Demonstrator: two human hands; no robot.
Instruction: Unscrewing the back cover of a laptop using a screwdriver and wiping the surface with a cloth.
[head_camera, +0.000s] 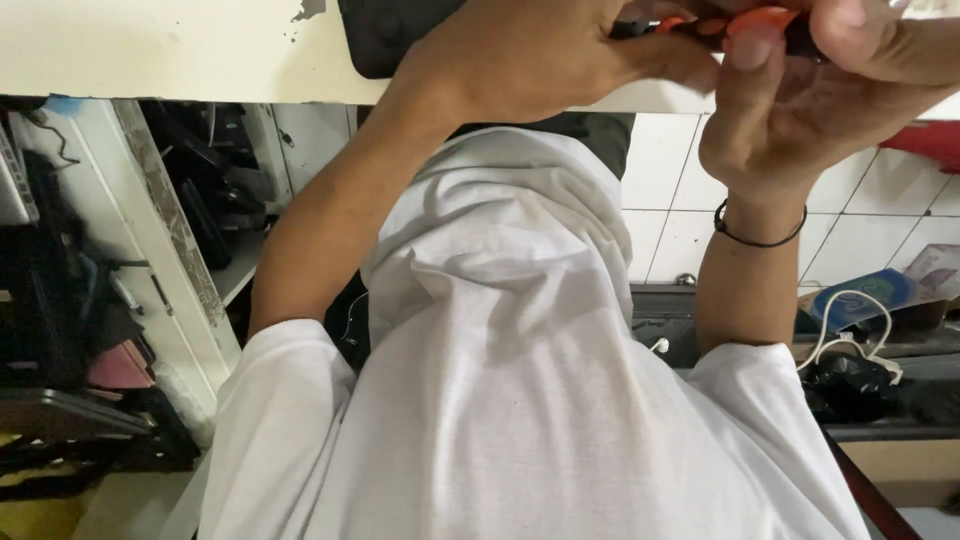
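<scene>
My two hands meet at the top of the view, over the edge of a white table (150, 60). My right hand (800, 110), with a thin black band on its wrist, is closed around an orange and black tool handle (745, 20). My left hand (520, 50) is closed too, its fingertips pinching the same tool at its left end. The tool's tip is hidden between the fingers. A black device (385, 35) lies on the table just left of my left hand. My white shirt (520, 380) fills the lower middle.
A white shelf unit (150, 250) packed with dark items stands at the left. White floor tiles (670, 220) show at the right, with a coiled white cable (850, 330), a black bag (850, 385) and a blue disc (870, 295) on a dark ledge.
</scene>
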